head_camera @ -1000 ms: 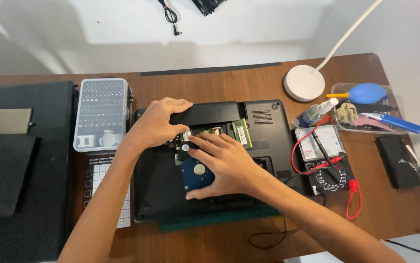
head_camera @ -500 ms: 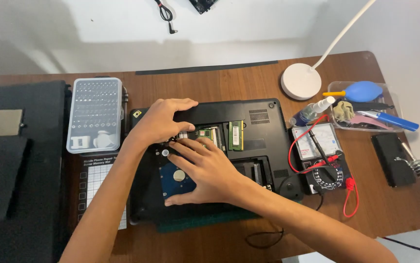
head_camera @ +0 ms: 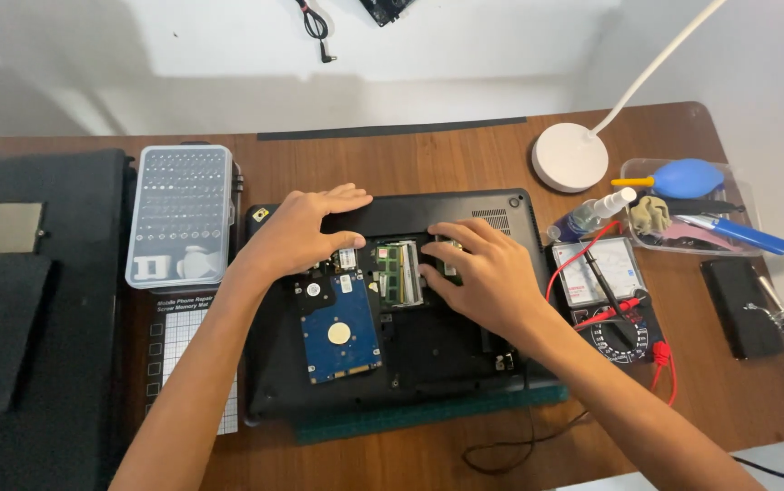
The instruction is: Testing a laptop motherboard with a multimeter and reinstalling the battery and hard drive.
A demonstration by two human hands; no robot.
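Observation:
An opened black laptop [head_camera: 447, 364] lies upside down on the wooden desk, its bottom cover off. A blue hard drive [head_camera: 340, 332] sits in its bay at the left, and green memory modules [head_camera: 397, 273] sit in the middle. My left hand [head_camera: 301, 227] rests flat on the laptop's upper left, fingers spread, just above the drive. My right hand [head_camera: 483, 273] lies palm down on the laptop's right half, its fingertips touching the memory modules. Neither hand holds anything.
A clear screwdriver bit case [head_camera: 181, 214] stands left of the laptop over a white grid mat [head_camera: 178, 341]. A multimeter [head_camera: 606, 291] with red leads, a spray bottle [head_camera: 588, 216], a lamp base [head_camera: 571, 156], a tray with a blue blower [head_camera: 688, 177] and a black phone [head_camera: 739, 307] lie right.
My right hand has moved off the blue hard drive to the right, onto the memory modules; the drive is now uncovered. My left hand stays at the laptop's upper left.

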